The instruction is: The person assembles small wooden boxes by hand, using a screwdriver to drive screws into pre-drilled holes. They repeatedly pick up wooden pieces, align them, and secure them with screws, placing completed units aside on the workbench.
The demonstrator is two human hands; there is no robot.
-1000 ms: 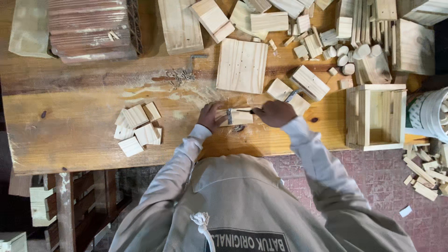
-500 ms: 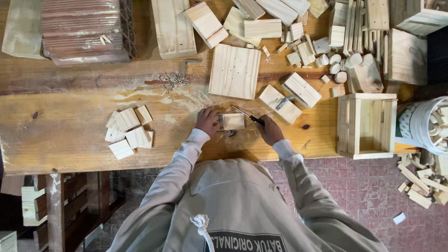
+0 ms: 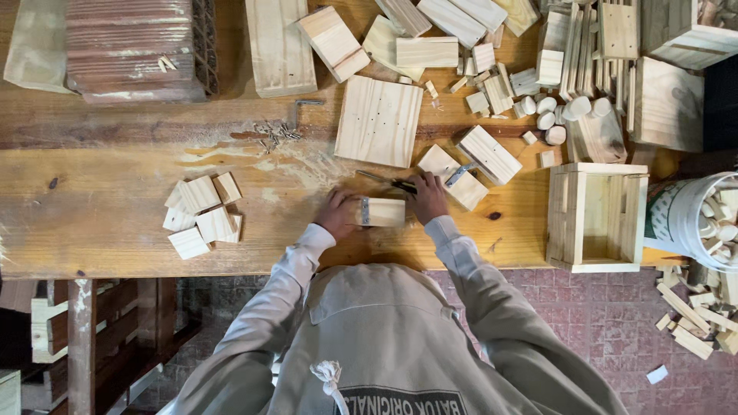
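A small pale wooden block [image 3: 387, 213] with a metal hinge plate on its left part lies on the wooden workbench [image 3: 108, 223], close to the near edge. My left hand [image 3: 336, 214] grips the block's left end. My right hand [image 3: 429, 197] rests at the block's right far corner and is closed around a dark-handled screwdriver [image 3: 387, 181]. The tool's shaft points left, just beyond the block's far side.
Several small square wood pieces [image 3: 201, 215] lie to the left. A square board [image 3: 378, 121], loose screws [image 3: 274, 136], a hinged block [image 3: 455, 176] and offcuts sit farther back. An open wooden crate [image 3: 595, 217] stands right, beside a white bucket [image 3: 690, 220] of scraps.
My right hand moved from the block's right side to its far right corner, and the screwdriver now lies along the far side. My left hand stayed on the block.
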